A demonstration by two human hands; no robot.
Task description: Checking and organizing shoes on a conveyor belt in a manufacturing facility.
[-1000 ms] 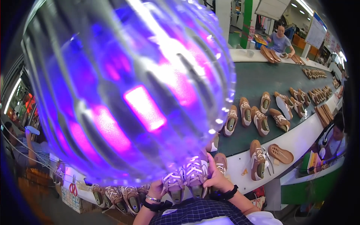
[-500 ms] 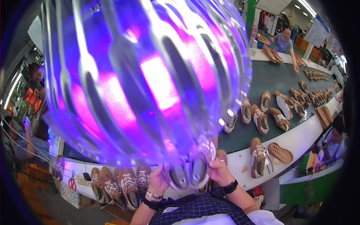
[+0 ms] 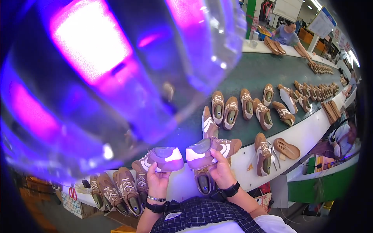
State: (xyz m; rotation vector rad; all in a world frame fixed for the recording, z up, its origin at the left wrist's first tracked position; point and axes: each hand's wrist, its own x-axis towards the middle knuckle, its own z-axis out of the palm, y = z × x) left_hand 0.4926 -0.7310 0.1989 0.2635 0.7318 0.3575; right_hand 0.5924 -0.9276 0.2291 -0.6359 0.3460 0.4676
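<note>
My left hand (image 3: 157, 183) grips a brown sneaker (image 3: 168, 158) with a white heel patch, its toe pointing left. In my right hand (image 3: 222, 171) is a second brown sneaker (image 3: 200, 153) with white side stripes, toe to the right. The two heels face each other, a small gap apart, above the white bench edge (image 3: 182, 190). Just below the right-hand sneaker, another sneaker (image 3: 203, 181) rests between my wrists. One more sneaker (image 3: 210, 123) lies behind the held pair, partly hidden by it.
A ribbed clear cover (image 3: 155, 77) glowing purple blocks the upper left. Several sneakers (image 3: 262, 114) stand on the green belt (image 3: 252, 73), others (image 3: 126, 186) at my left. A loose brown sole (image 3: 286, 148) lies right, beside metal tweezers (image 3: 275, 157). A co-worker (image 3: 288, 35) reaches across the far side.
Both sneakers have turned from toes forward to toes outward, heels facing each other. The glowing cover has shifted left in view, uncovering more of the belt.
</note>
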